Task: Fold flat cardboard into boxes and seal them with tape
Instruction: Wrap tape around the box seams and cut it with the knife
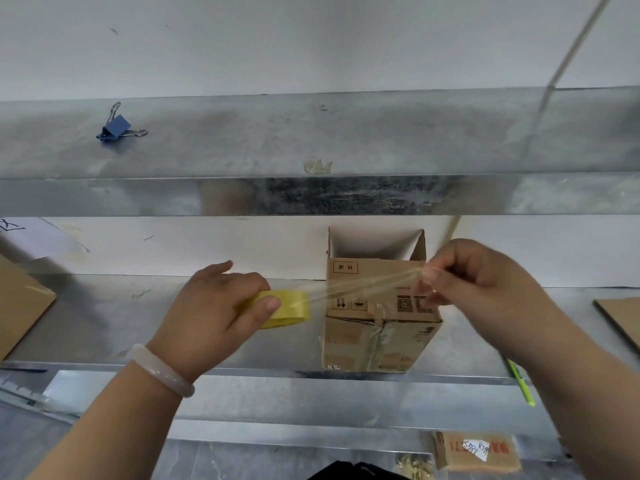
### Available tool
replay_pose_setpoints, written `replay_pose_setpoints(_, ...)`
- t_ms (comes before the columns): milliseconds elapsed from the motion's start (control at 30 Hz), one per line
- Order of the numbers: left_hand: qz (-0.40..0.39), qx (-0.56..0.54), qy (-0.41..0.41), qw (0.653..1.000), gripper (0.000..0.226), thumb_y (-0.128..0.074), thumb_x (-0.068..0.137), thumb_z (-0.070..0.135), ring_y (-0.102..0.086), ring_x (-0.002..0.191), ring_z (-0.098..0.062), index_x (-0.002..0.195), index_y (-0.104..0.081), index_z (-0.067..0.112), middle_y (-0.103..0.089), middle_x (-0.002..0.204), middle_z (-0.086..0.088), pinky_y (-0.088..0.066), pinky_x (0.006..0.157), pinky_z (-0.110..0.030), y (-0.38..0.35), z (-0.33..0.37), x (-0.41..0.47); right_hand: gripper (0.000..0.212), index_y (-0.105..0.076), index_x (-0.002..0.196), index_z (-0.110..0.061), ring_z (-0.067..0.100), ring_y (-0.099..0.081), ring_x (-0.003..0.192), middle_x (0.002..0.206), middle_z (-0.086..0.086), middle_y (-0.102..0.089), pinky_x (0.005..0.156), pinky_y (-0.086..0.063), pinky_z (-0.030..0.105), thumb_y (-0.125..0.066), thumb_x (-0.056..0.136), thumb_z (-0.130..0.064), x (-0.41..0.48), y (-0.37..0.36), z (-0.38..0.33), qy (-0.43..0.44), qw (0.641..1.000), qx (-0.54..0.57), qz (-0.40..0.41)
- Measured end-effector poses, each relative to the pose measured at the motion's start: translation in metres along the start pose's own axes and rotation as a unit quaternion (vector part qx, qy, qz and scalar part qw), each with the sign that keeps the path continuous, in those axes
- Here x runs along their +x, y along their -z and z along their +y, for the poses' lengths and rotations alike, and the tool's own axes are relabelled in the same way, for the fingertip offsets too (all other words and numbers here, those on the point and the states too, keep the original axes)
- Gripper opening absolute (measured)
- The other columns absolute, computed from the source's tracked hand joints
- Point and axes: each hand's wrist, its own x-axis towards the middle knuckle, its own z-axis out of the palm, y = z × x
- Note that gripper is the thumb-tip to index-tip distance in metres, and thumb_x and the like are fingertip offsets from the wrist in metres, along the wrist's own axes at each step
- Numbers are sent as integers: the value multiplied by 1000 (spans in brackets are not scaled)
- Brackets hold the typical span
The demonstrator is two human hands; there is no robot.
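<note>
over bench (pixel 104 317), left hand (pixel 214 299), right hand (pixel 485 282) stretch tape (pixel 367 284).

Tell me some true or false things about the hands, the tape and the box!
1. The left hand holds the yellow tape roll. True.
2. The right hand pinches the pulled-out strip. True.
3. The box is shut all round. False: its far end is open.
4. The clip is red. False: it is blue.
</note>
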Motion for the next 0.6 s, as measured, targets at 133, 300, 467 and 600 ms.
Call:
replay_pose_setpoints(133,14,4,4,1000,49,-27,96,61,-53,62,-8,78,-56,26,-53,62,12,-41,101,-43,-5,-7,-6,13,-63,80,-12,18,-72,77,80,-2,-75,85,-55,51,-61,91,-19,-4,17,14,-35,999,-10,-16)
replay_pose_setpoints(300,48,76,-20,996,51,-40,90,62,-59,58,-14,72,-65,21,-59,59,11,-42,98,-41,-16,5,2,14,-61,82,-5,21,-72,73,78,1,-75,82,-57,46,-60,92,-14,-16,21,35,-99,995,17,-10)
replay_pose_setpoints(467,72,155,-15,985,59,-42,81,74,-61,54,-16,63,-65,23,-59,55,10,-41,93,-37,-24,9,8,13,-62,82,-6,23,-73,73,78,6,-74,82,-55,46,-59,93,-13,-21,28,50,-127,992,23,4)
replay_pose_setpoints(600,44,96,-42,994,55,-31,94,62,-60,61,-16,75,-64,22,-58,63,13,-38,99,-39,-25,7,7,15,-62,83,-3,24,-73,73,77,8,-73,79,-55,40,-57,94,-10,-23,39,57,-135,990,38,24)
